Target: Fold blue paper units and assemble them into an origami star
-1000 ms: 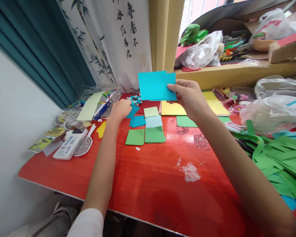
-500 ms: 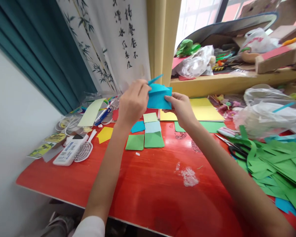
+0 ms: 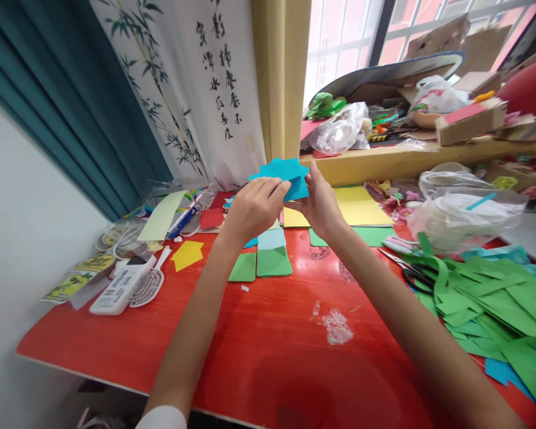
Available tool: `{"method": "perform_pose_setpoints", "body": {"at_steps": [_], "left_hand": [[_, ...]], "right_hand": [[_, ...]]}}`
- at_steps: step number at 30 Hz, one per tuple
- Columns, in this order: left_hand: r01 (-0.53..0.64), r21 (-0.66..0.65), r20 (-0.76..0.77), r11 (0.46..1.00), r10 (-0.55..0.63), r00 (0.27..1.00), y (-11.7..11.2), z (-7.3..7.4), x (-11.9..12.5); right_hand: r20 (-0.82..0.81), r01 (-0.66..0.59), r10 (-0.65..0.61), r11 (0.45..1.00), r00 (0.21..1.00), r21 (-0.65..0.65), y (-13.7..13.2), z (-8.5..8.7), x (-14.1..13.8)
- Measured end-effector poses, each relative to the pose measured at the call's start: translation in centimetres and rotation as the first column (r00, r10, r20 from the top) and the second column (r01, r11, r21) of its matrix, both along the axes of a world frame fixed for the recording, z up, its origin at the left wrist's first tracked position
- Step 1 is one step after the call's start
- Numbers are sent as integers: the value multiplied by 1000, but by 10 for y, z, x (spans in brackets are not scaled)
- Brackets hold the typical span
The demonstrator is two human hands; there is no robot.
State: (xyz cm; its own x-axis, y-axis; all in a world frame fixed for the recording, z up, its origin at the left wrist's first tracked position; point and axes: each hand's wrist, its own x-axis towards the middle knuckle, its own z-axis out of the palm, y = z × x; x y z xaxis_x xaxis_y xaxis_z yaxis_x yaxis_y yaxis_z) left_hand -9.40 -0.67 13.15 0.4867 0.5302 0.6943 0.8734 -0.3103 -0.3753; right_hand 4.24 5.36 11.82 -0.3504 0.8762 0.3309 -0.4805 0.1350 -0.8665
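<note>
Blue paper pieces (image 3: 280, 169) hung above the tabletop (image 3: 259, 351), the left hand (image 3: 256, 208) gripping their near side in its fingers, the right hand (image 3: 322, 205) beside them, hold unclear; light, probably creasable, best pinched edgewise.

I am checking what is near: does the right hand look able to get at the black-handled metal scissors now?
Probably yes: the scissors lie beside its forearm, blades uncovered, though green paper strips crowd the handles and the right hand's grip is busy at the blue paper sheets.
</note>
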Motion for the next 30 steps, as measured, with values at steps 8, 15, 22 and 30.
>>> {"method": "perform_pose_setpoints", "body": {"at_steps": [8,15,22,30], "left_hand": [[-33,30,338,999,21,941,-9,11,-3],[-243,-709,139,662,470,872,15,-17,-72],[-368,-922,-251,120,538,805,36,-70,-90],[-377,-917,-268,126,504,821,43,-78,-101]], "right_hand": [[-36,24,-25,999,999,-29,5,-4,4],[-34,155,-156,988,987,-21,15,2,14],[2,131,-131,991,991,-20,15,-1,11],[43,122,-121,992,992,-35,14,-3,10]]}}
